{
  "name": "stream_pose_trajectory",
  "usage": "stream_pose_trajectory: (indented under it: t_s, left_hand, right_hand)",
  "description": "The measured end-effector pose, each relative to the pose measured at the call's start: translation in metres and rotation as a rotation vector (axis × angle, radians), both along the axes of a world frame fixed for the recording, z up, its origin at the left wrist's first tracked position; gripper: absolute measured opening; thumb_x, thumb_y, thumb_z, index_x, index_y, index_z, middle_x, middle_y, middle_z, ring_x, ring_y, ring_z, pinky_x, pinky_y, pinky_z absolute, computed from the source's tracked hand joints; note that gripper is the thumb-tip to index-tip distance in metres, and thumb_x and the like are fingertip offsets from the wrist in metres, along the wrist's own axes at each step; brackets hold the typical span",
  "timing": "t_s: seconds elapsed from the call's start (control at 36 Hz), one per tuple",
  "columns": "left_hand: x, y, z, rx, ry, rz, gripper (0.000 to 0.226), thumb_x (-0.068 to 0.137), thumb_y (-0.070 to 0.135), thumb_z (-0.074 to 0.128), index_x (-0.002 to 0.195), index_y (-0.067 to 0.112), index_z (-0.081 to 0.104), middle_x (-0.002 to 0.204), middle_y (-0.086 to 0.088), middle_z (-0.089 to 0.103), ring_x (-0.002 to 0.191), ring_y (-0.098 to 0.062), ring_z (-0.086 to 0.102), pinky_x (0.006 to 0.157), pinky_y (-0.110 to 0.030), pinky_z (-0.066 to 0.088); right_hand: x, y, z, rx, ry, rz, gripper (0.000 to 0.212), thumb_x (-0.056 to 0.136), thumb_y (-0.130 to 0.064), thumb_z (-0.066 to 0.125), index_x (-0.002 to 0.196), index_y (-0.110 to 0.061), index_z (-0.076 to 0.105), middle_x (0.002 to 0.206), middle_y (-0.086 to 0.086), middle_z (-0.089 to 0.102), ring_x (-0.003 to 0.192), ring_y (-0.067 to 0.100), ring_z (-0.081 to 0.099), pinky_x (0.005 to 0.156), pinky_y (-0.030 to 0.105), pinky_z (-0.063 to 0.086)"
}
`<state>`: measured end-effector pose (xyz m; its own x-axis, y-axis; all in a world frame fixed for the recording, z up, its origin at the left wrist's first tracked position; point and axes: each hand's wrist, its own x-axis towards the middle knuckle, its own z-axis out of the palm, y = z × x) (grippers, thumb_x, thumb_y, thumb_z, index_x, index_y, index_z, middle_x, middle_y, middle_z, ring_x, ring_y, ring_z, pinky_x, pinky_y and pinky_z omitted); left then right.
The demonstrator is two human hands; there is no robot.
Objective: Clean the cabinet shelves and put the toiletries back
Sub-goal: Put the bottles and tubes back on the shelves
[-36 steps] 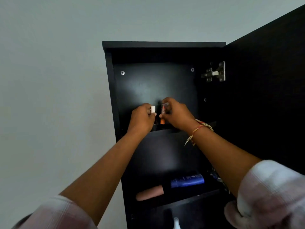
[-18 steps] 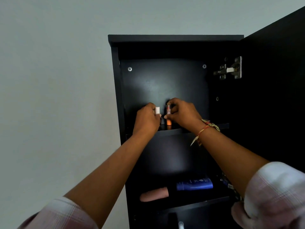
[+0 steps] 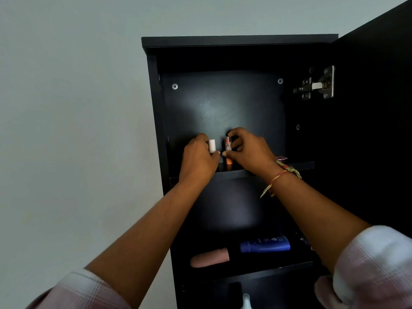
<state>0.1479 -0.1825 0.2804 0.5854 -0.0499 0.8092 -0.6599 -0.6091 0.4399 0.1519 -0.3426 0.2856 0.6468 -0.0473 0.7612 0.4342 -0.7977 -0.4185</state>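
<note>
A tall black cabinet (image 3: 153,112) stands open against a pale wall. Both my hands reach onto its top shelf (image 3: 298,166). My left hand (image 3: 198,159) grips a small white tube (image 3: 212,145) held upright. Right beside it, my right hand (image 3: 247,150) holds a small orange stick (image 3: 228,152) that stands upright on the shelf. One shelf down lie a pink tube (image 3: 210,257) and a dark blue tube (image 3: 265,244), both on their sides.
The cabinet door (image 3: 376,130) hangs open on the right, with a metal hinge (image 3: 316,84) near its top. A white bottle tip (image 3: 246,299) shows on a lower shelf at the bottom edge. Something pink (image 3: 281,157) lies behind my right wrist.
Both hands have stayed on the top shelf with the two small tubes. The view has shifted slightly, so the cabinet sits further right in the frame.
</note>
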Motion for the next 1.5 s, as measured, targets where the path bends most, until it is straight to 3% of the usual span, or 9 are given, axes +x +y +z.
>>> stream_pose_trajectory:
  t_s: [0.28, 0.47, 0.67, 0.81, 0.97, 1.14, 1.33, 1.45, 1.5]
  left_hand:
    - [-0.006, -0.001, -0.004, -0.041, -0.07, 0.011, 0.04, 0.08, 0.017, 0.073, 0.114, 0.009, 0.054, 0.107, -0.007, 0.057, 0.096, -0.02, 0.058, 0.083, -0.038, 0.053]
    - [-0.011, 0.001, -0.007, -0.051, -0.109, -0.029, 0.052, 0.084, 0.022, 0.071, 0.129, 0.01, 0.048, 0.12, -0.006, 0.053, 0.108, -0.02, 0.055, 0.091, -0.034, 0.05]
    - [-0.036, 0.004, -0.023, -0.028, -0.285, -0.104, 0.043, 0.088, 0.025, 0.065, 0.126, 0.01, 0.051, 0.117, -0.003, 0.053, 0.111, -0.018, 0.051, 0.094, -0.031, 0.045]
    - [-0.062, 0.005, -0.06, -0.054, -0.371, -0.209, 0.034, 0.087, 0.021, 0.067, 0.118, 0.011, 0.057, 0.115, 0.0, 0.057, 0.109, -0.015, 0.053, 0.096, -0.028, 0.044]
    - [-0.092, -0.003, -0.154, -0.058, -0.191, -0.404, 0.026, 0.09, 0.017, 0.063, 0.114, 0.01, 0.059, 0.113, 0.003, 0.058, 0.107, -0.012, 0.056, 0.094, -0.031, 0.048]
    - [-0.118, -0.014, -0.272, 0.051, 0.157, -0.538, 0.024, 0.091, 0.019, 0.063, 0.114, 0.014, 0.058, 0.11, 0.006, 0.059, 0.105, -0.006, 0.056, 0.093, -0.02, 0.045]
    - [-0.138, -0.023, -0.411, 0.269, 0.652, -0.603, 0.008, 0.094, 0.019, 0.056, 0.095, 0.017, 0.064, 0.091, 0.004, 0.067, 0.086, -0.004, 0.062, 0.079, -0.022, 0.05]
    - [-0.144, -0.03, -0.469, 0.431, 0.798, -0.529, 0.021, 0.098, 0.024, 0.05, 0.101, 0.013, 0.067, 0.096, -0.002, 0.071, 0.091, -0.013, 0.066, 0.079, -0.022, 0.05]
    - [-0.146, -0.034, -0.491, 0.488, 0.86, -0.51, 0.024, 0.099, 0.027, 0.049, 0.098, 0.012, 0.067, 0.094, -0.004, 0.07, 0.089, -0.017, 0.067, 0.076, -0.024, 0.051]
  right_hand:
    - [0.0, 0.001, -0.003, -0.009, -0.028, -0.033, 0.056, 0.074, -0.038, 0.081, 0.122, -0.025, 0.055, 0.093, -0.006, 0.068, 0.088, 0.016, 0.065, 0.082, 0.033, 0.056]
    - [-0.003, 0.002, -0.003, -0.015, -0.104, -0.095, 0.052, 0.077, -0.044, 0.076, 0.121, -0.022, 0.058, 0.1, -0.001, 0.065, 0.091, 0.015, 0.061, 0.078, 0.023, 0.047]
    - [-0.024, 0.01, -0.012, -0.059, -0.279, -0.35, 0.043, 0.086, -0.054, 0.055, 0.114, -0.022, 0.058, 0.109, 0.004, 0.062, 0.106, 0.027, 0.051, 0.083, 0.033, 0.043]
    - [-0.058, 0.014, -0.048, -0.09, -0.362, -0.429, 0.042, 0.085, -0.047, 0.057, 0.115, -0.018, 0.058, 0.116, 0.009, 0.056, 0.107, 0.031, 0.049, 0.089, 0.039, 0.043]
    - [-0.105, 0.006, -0.133, -0.073, -0.323, -0.494, 0.041, 0.09, -0.045, 0.058, 0.12, -0.016, 0.059, 0.126, 0.009, 0.05, 0.117, 0.029, 0.045, 0.098, 0.035, 0.039]
    - [-0.15, -0.009, -0.252, -0.01, -0.078, -0.478, 0.029, 0.09, -0.035, 0.062, 0.111, -0.015, 0.061, 0.117, 0.003, 0.055, 0.106, 0.023, 0.05, 0.093, 0.021, 0.033]
    - [-0.202, -0.023, -0.414, 0.179, 0.529, -0.502, 0.026, 0.097, -0.032, 0.05, 0.08, -0.015, 0.062, 0.083, 0.003, 0.063, 0.077, 0.023, 0.063, 0.067, 0.03, 0.048]
    - [-0.227, -0.027, -0.479, 0.209, 0.984, -0.553, 0.02, 0.098, -0.02, 0.044, 0.103, -0.014, 0.063, 0.097, 0.01, 0.067, 0.088, 0.029, 0.066, 0.073, 0.034, 0.051]
    - [-0.233, -0.029, -0.506, 0.177, 1.087, -0.552, 0.024, 0.096, -0.017, 0.044, 0.113, -0.012, 0.06, 0.103, 0.013, 0.066, 0.093, 0.032, 0.064, 0.076, 0.038, 0.052]
